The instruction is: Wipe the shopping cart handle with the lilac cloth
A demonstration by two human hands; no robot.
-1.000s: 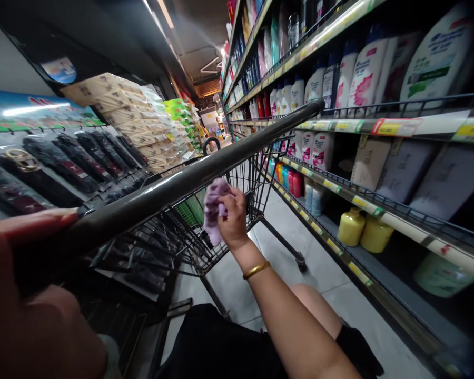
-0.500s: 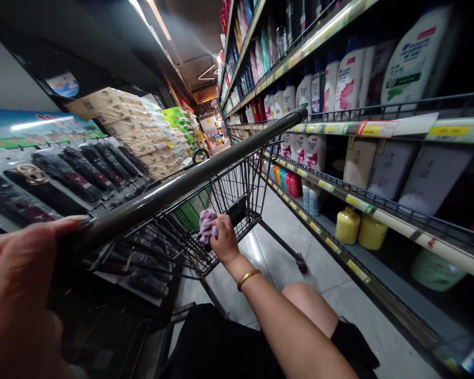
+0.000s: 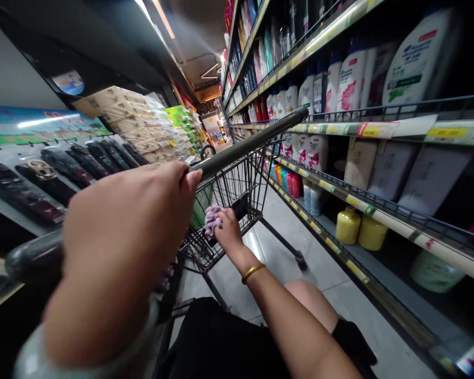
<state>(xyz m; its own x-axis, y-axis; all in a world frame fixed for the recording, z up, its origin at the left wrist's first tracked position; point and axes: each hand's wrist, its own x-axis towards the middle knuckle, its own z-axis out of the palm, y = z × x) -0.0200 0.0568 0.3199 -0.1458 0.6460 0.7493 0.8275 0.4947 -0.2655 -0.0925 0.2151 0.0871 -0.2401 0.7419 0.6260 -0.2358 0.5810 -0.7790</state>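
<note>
My left hand (image 3: 126, 226) is closed around the dark handle (image 3: 253, 141) of a wire shopping cart (image 3: 256, 179), knuckles up, hiding a stretch of the bar. Lower down, my right hand (image 3: 229, 229) pinches a crumpled purple cloth (image 3: 212, 221) at the near end of the cart's basket. The cloth is beside a dark panel (image 3: 240, 206) on the wires; whether it touches the cart I cannot tell. A gold bangle (image 3: 253, 272) circles my right wrist. Some green mesh shows through the basket.
Shelves (image 3: 332, 185) of shampoo bottles and boxes line the right side. Packaged belts (image 3: 43, 184) hang at the left, with stacked boxes (image 3: 126, 126) beyond. Tiled floor (image 3: 319, 258) runs under the cart, whose wheel (image 3: 300, 258) stands near the bottom shelf.
My left hand has moved right and forward along the handle, now wrapping it nearer the middle. The right hand and cloth have shifted slightly right and down in view.
</note>
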